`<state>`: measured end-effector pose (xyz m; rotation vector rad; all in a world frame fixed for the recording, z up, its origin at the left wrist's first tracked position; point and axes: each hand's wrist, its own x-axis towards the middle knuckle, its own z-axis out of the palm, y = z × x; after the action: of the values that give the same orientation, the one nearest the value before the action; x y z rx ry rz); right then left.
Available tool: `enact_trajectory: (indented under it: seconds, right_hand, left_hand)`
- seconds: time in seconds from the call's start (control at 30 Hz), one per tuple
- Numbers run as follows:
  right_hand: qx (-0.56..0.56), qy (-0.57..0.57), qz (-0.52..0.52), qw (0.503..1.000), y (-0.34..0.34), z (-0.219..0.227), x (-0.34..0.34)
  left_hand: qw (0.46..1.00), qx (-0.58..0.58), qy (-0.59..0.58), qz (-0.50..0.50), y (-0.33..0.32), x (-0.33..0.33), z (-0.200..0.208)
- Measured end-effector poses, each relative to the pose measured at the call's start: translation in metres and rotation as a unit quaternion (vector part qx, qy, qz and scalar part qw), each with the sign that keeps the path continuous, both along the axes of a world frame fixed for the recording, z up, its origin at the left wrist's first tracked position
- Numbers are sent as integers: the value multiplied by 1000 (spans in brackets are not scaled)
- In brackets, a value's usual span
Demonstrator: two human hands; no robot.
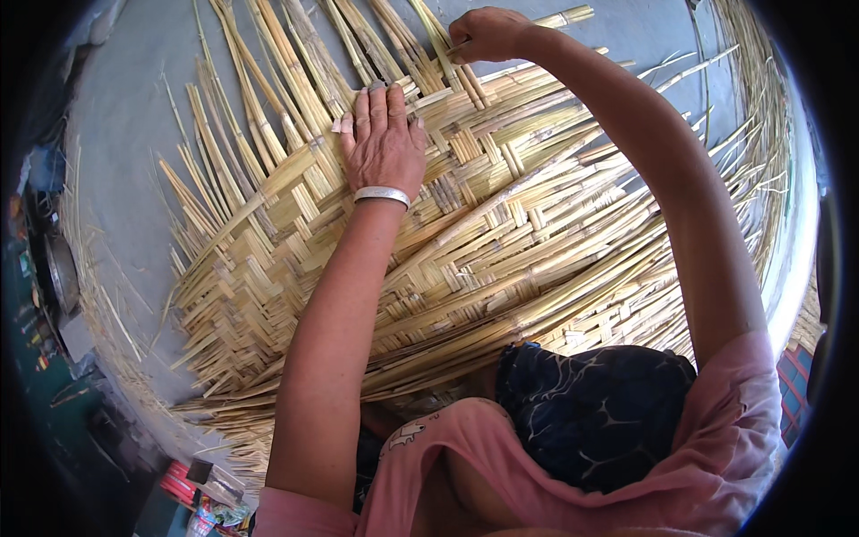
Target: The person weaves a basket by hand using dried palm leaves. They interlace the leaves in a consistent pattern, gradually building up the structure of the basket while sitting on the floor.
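Note:
A large mat of split cane strips, woven in a zigzag pattern, lies across the grey floor below me. My left hand, a metal bangle at its wrist, rests flat on the upper part of the weave with fingers stretched out. Farther off and to the right, my right hand is closed around the end of a cane strip near the weave's far edge. Loose strip ends fan out beyond my left hand.
Long unwoven strips run along the near right side. A pile of thin cane lies at the right rim. Small items and a red package sit at the lower left. The grey floor shows around the mat.

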<state>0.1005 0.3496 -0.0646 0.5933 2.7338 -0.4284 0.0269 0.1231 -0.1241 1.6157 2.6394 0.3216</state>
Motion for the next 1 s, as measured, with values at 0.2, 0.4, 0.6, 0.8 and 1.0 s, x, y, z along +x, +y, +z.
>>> enact_trajectory:
  seconds: [0.2, 0.4, 0.6, 0.8, 1.0]
  right_hand:
    - [-141, -48, -121, 981, 16, -25, -1]
    - [-73, -46, -66, 994, 11, -33, 0]
    - [-65, -81, -102, 989, -4, -25, 16]
    - [6, -20, -110, 994, -8, -9, 27]
    - [-6, -69, -97, 993, 10, -13, 33]
  left_hand:
    - [1000, -30, -6, 2, 2, 0, 6]
    - [1000, -9, -21, 4, -1, -5, 6]
    - [996, 76, -51, -17, -3, -8, -1]
    - [982, 152, -114, 21, -1, -9, 3]
    - [981, 144, -126, 30, 0, -9, 3]
